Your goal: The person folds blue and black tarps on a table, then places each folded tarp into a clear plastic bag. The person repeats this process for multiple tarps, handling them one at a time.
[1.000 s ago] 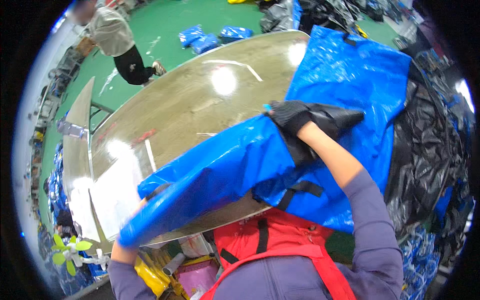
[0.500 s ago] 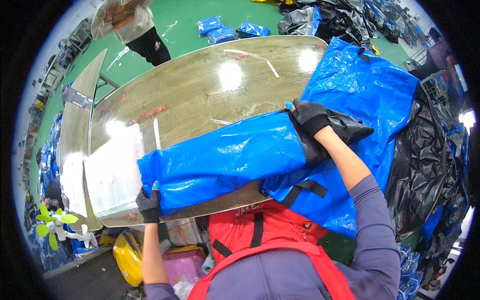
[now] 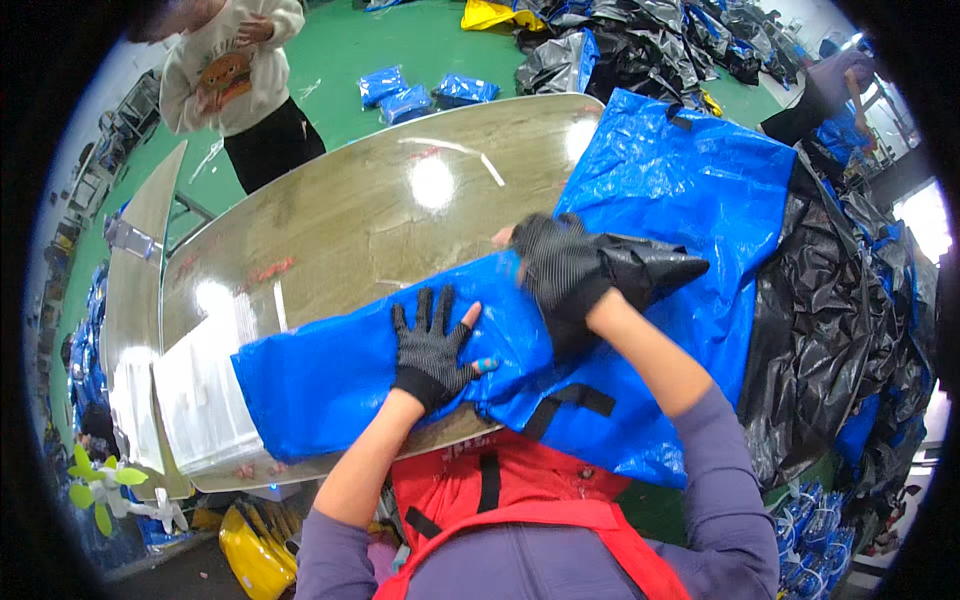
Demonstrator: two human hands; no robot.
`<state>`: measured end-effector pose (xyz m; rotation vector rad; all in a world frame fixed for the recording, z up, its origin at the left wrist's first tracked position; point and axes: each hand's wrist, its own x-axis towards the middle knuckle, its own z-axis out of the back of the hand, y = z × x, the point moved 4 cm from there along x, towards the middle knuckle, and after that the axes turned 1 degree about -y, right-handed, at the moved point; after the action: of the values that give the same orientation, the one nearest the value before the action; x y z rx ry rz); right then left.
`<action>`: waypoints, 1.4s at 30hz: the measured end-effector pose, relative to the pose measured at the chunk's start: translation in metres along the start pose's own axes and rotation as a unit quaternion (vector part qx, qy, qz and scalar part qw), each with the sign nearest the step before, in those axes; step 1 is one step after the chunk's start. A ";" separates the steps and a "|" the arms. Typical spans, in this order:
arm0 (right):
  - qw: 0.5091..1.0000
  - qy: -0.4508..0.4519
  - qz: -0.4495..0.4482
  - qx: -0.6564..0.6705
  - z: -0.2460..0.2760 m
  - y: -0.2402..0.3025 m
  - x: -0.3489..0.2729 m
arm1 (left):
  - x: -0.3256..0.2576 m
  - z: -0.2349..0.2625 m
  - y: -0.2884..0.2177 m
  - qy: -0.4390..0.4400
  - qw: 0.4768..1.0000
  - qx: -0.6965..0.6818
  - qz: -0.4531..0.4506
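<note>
A blue plastic sheet [image 3: 320, 380], folded into a long strip with a black underside, lies along the near side of the wood-patterned table [image 3: 340, 230]. My left hand [image 3: 432, 348], in a dark ribbed glove with bare fingertips, rests flat on the strip with fingers spread. At the strip's right end my right hand [image 3: 562, 265], gloved alike, is over the turned-up black part [image 3: 655, 268]. Motion smears its fingers, so its grip is unclear. The wider blue part [image 3: 690, 190] spreads to the right, with a black strap [image 3: 570, 402] on it.
Clear plastic sheets [image 3: 205, 395] lie at the table's left end. A green toy-like fan [image 3: 100, 485] stands at the lower left. Black and blue sheeting [image 3: 810, 330] is heaped on the right. Across the table stands a person [image 3: 240, 85]; blue packets [image 3: 405, 103] lie on the floor.
My left hand has left the strip's left end and moved right to its middle, its fingers now spread. My right hand has shifted slightly left. The view has also shifted.
</note>
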<state>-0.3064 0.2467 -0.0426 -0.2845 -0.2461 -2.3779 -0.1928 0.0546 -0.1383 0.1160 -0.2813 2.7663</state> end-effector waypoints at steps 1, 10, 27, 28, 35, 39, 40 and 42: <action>0.999 0.028 0.019 0.008 -0.001 0.009 -0.006 | -0.006 -0.015 0.002 0.016 1.000 0.018 0.001; 0.997 0.010 0.056 0.045 -0.034 0.017 -0.036 | -0.057 0.136 0.072 0.097 0.959 0.106 0.242; 0.826 -0.423 -0.360 0.095 -0.002 -0.099 -0.156 | 0.069 0.020 -0.078 -0.053 0.993 -0.095 -0.050; 0.684 -0.573 -0.399 0.211 -0.010 -0.104 -0.177 | 0.072 0.020 -0.081 -0.055 0.993 -0.094 -0.052; 0.414 -0.445 -0.340 0.718 0.003 -0.071 -0.151 | 0.068 0.025 -0.081 -0.045 0.994 -0.087 -0.045; 0.932 -0.231 -0.011 0.278 0.048 0.072 -0.071 | 0.066 0.024 -0.081 -0.038 0.996 -0.064 -0.048; 0.962 -0.190 0.042 0.191 0.046 0.104 -0.055 | 0.064 0.026 -0.082 -0.034 0.995 -0.070 -0.055; 0.982 -0.041 0.029 0.180 0.031 0.129 -0.034 | 0.051 0.039 -0.079 -0.024 0.994 -0.082 -0.073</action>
<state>-0.1896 0.1834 -0.0100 -0.2136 -0.6866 -2.2143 -0.2106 0.1366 -0.0802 0.1560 -0.4898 2.5857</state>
